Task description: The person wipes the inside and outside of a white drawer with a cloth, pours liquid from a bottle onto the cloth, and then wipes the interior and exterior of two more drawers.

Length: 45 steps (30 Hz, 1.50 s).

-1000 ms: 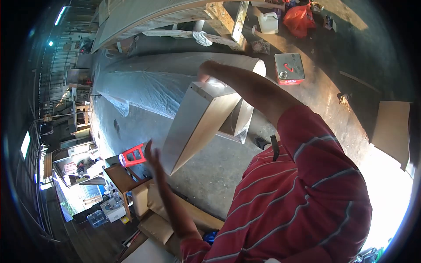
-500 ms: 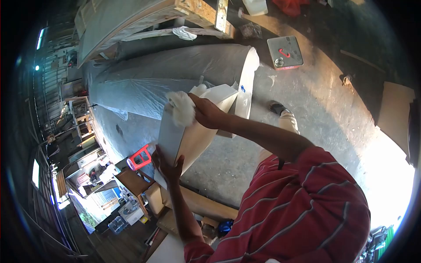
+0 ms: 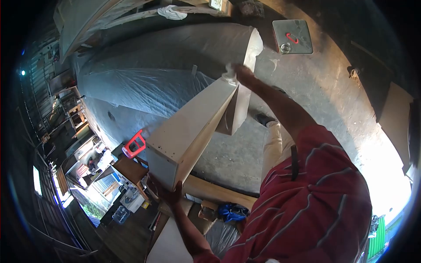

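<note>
A long, box-like white wooden piece (image 3: 188, 116) stretches away from me, its near end tilted up toward me. My left hand (image 3: 167, 193) grips the lower edge of that near end, thumb on one side and fingers on the other. At the far end, my right hand (image 3: 245, 75) is closed on a white fluffy wad (image 3: 229, 75), which touches the top surface there. Motion blurs the wad a little. Several small dark marks dot the top face close to the near end.
Plastic sheeting (image 3: 131, 94) drapes a large form beyond the piece. A red stool (image 3: 135, 143) stands to the left. On the floor at upper right sits a square tin (image 3: 293, 37) with a red item on top. A blue bundle (image 3: 232, 212) lies near my body.
My right hand has carried the fluffy wad from the near part of the wooden piece to its far end. The near end and my left hand now appear lower in view.
</note>
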Tool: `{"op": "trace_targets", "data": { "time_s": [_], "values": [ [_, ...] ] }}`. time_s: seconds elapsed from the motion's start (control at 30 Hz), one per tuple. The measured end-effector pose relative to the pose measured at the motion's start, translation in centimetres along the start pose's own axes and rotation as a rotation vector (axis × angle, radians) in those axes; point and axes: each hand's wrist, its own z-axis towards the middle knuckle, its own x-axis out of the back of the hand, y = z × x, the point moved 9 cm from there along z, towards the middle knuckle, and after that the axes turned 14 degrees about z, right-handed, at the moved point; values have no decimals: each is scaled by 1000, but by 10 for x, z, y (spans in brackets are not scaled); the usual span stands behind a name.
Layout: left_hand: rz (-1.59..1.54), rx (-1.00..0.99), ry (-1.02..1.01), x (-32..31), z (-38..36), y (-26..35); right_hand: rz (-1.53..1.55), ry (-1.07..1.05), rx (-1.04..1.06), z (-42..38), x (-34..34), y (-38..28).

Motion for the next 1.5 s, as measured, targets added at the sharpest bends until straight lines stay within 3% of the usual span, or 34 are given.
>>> {"op": "trace_targets", "data": {
  "time_s": [0.07,0.1,0.17,0.2,0.27,0.3,0.33,0.37,0.47,0.53,0.63,0.73,0.87,0.97,1.0,1.07,1.17,1.23,1.27,1.33,1.4,1.43,1.5],
  "values": [
    [10,5,-14,-3,-8,-8,-345,199,163,-6,17,-107],
    [24,4,-21,-6,-10,-11,-351,194,172,-8,15,-140],
    [14,10,-30,-10,-12,-15,-115,48,274,-15,-6,-186],
    [9,7,-48,-11,-13,-16,-41,-70,489,-26,-27,-204],
    [25,-9,-32,-6,-7,-8,295,-402,334,-56,-78,-223],
    [41,-32,-18,-4,-4,-3,326,-539,180,-74,-101,-215],
    [42,-29,-14,-5,-3,-2,19,-396,309,-85,-102,-228],
    [22,-18,-13,-5,-4,-4,7,-328,320,-80,-99,-211],
    [50,1,-26,-7,-2,-5,-203,-232,321,-42,-73,-79],
    [102,16,-45,-2,-2,-3,-210,-303,-206,-42,-48,-52],
    [27,26,-53,-4,16,6,-35,-302,-243,-43,-59,-97],
    [83,-25,-11,-1,27,17,163,-383,-94,-67,-85,-222],
    [100,-8,11,-1,27,20,442,-401,-96,-103,-106,-351],
    [75,61,15,1,23,18,143,-373,611,-145,-120,-465],
    [18,105,-3,-1,22,15,131,-387,635,-155,-133,-472],
    [-56,113,94,4,17,12,-566,-509,904,-195,-188,-471],
    [-111,46,263,2,12,9,-536,-612,793,-229,-237,-423],
    [-223,-71,419,23,8,19,-482,-985,705,-259,-270,-400],
    [-232,-61,441,24,7,17,-502,-994,720,-254,-273,-390],
    [-155,-53,237,4,12,14,-285,-788,972,-235,-254,-404],
    [-220,-13,209,5,11,15,-453,-485,1131,-220,-224,-446],
    [-220,-61,223,5,10,17,-540,-431,1125,-208,-218,-446],
    [-226,-102,249,6,12,19,-684,-517,1108,-204,-221,-439]
  ]
}}
